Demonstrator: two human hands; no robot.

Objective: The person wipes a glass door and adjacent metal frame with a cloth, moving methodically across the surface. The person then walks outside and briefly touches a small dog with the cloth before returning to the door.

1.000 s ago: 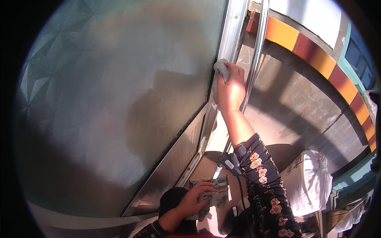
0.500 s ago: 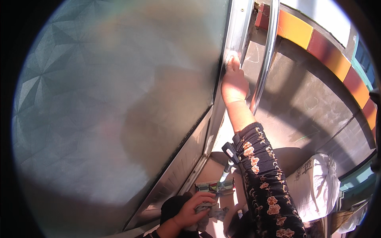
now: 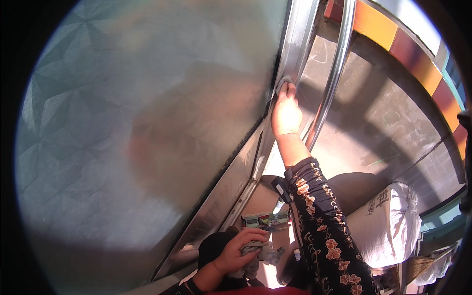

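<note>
My right hand (image 3: 286, 114) reaches forward and presses a bunched grey cloth (image 3: 283, 81) against the metal frame (image 3: 298, 34) of a door. Its fingers are closed round the cloth, and the sleeve is black with orange flowers. Frosted, patterned glass (image 3: 162, 113) fills the door to the left of the frame. Low and nearer to me, my left hand (image 3: 237, 254) is closed on a crumpled grey rag (image 3: 258, 254), whose loose end hangs out past the fingers.
A shiny metal rail (image 3: 334, 73) stands just right of the frame. Beyond it is a wall edged with red and yellow tiles (image 3: 376, 23). A full white sack (image 3: 386, 226) sits at the lower right beside a straw broom (image 3: 420, 268). A pole (image 3: 278, 205) leans near my right sleeve.
My right hand has slid a little down the frame toward me with the cloth. The left hand still holds its rag in about the same place.
</note>
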